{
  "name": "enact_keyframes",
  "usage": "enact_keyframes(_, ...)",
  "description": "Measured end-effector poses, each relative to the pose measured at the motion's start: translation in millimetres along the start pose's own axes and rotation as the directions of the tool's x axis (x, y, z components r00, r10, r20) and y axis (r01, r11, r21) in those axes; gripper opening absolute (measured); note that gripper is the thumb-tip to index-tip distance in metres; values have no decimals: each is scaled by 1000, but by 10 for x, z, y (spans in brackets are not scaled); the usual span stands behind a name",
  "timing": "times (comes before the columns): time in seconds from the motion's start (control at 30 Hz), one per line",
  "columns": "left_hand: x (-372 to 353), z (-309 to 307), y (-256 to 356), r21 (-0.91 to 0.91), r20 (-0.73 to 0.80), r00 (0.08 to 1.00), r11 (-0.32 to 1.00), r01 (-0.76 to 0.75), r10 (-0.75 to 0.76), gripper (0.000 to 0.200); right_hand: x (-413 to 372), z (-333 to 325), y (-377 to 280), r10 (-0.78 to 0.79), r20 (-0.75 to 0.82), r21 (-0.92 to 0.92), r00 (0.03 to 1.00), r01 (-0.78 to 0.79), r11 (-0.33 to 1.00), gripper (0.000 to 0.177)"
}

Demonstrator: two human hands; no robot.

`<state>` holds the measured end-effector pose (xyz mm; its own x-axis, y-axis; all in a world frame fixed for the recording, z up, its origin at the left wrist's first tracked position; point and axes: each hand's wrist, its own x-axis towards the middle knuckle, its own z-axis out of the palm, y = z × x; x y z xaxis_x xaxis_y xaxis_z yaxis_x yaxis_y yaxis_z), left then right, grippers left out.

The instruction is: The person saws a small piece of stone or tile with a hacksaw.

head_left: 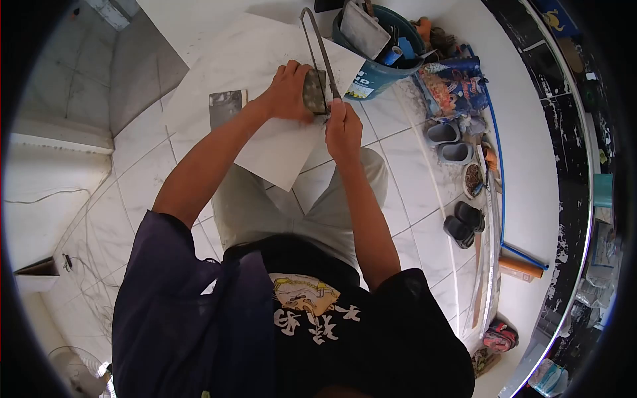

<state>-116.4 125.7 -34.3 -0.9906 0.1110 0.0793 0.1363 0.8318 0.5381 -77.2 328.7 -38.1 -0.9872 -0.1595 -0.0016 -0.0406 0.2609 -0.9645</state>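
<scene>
My right hand (344, 129) is closed around the handle of a hacksaw (324, 53), whose thin frame points away from me. The saw's blade lies along the right side of a dark, mottled rectangular piece (314, 93). My left hand (289, 91) grips that piece from its left side, its fingers partly hidden. Under both hands is a white board (272, 149) with dusty marks. A second dark piece with a pale edge (227, 106) lies on the board, left of my left forearm.
A dark green bucket (378, 79) full of tools stands beyond the board at right. Along the right wall are a printed bag (454, 86), grey clogs (455, 152), black clogs (464, 224) and long strips (490, 265). Loose cables lie at left, with a fan (76, 371) at lower left.
</scene>
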Motion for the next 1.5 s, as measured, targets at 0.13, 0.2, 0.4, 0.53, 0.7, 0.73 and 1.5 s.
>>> enact_keyframes(0.13, 11, -34, 61, -27, 23, 999, 999, 47, -46, 118, -556, -254, 49, 12, -4, 2, 1000, -12, 1000, 43)
enact_keyframes(0.2, 26, -78, 97, -22, 44, 997, 998, 64, -63, 118, -1173, -601, 156, 92, 20, 46, 996, -93, 995, 41)
enact_keyframes(0.4, 33, 16, 9, 3, -10, 1000, 1000, -6, 6, 115, -502, -254, 13, 67, -7, -27, 998, -68, 997, 42)
enact_keyframes(0.53, 23, 4, -9, -21, -8, 1000, 1000, -14, 14, 115, 71, 5, -36, -40, -9, -61, 999, 39, 997, 43)
enact_keyframes(0.7, 42, -58, 79, -24, 45, 996, 997, 73, -71, 121, -1247, -693, -20, 94, 29, -2, 995, -94, 996, 40)
enact_keyframes(0.73, 26, -56, 66, -34, 52, 997, 997, 64, -63, 121, -1362, -754, -3, 147, 47, 30, 988, -148, 988, 39)
enact_keyframes(1.5, 12, -3, -29, -40, -4, 1000, 999, 12, -12, 118, -72, 17, 19, -21, -16, -5, 1000, 21, 1000, 42)
